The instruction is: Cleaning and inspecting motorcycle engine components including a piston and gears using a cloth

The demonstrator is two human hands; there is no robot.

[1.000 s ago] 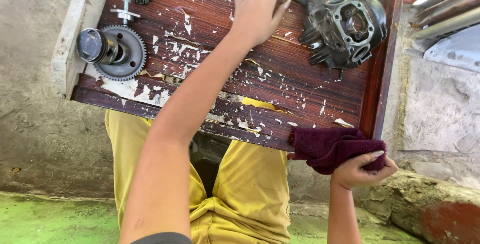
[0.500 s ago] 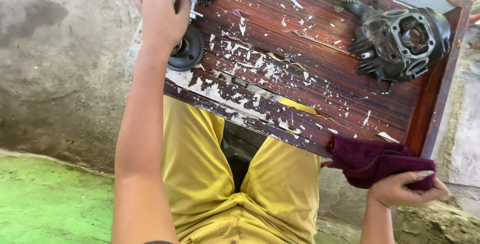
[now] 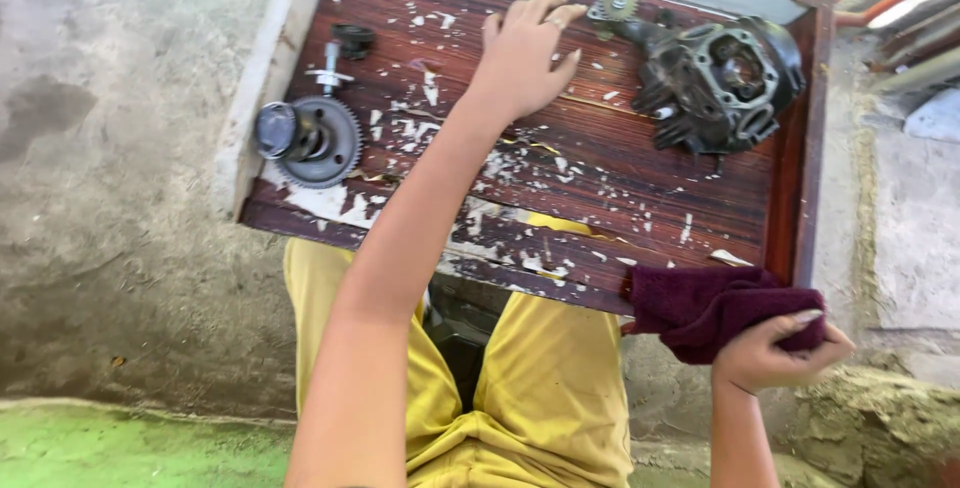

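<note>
From the head view I am looking down on a dark red wooden board [image 3: 620, 188] with flaking white paint, lying over the person's lap in yellow shorts [image 3: 540, 388].

The left hand [image 3: 525, 53] is lying palm down on the board near its far edge, fingers [image 3: 550, 13] stretched out flat and loose, gripping nothing. Its fingertips are pointing toward a small toothed sprocket [image 3: 617, 5], which is sitting just beside them to the right, apart from them as far as I can tell. Further right, a dark metal engine cylinder head [image 3: 725, 78] is resting on the board, near the hand but clear of it.

Well to the left of that hand, a large round gear with a shiny hub [image 3: 310, 138] is lying close to the board's left edge. A small bolt-like part [image 3: 328, 73] and a small black piece [image 3: 353, 40] are sitting just beyond it.

The right hand [image 3: 775, 353] is hanging off the board's near right corner, its fingers closed around a bunched maroon rag [image 3: 700, 308]. The rag is touching the board's front edge and spilling over the hand's top.

Bare concrete floor [image 3: 120, 248] is showing to the left.
</note>
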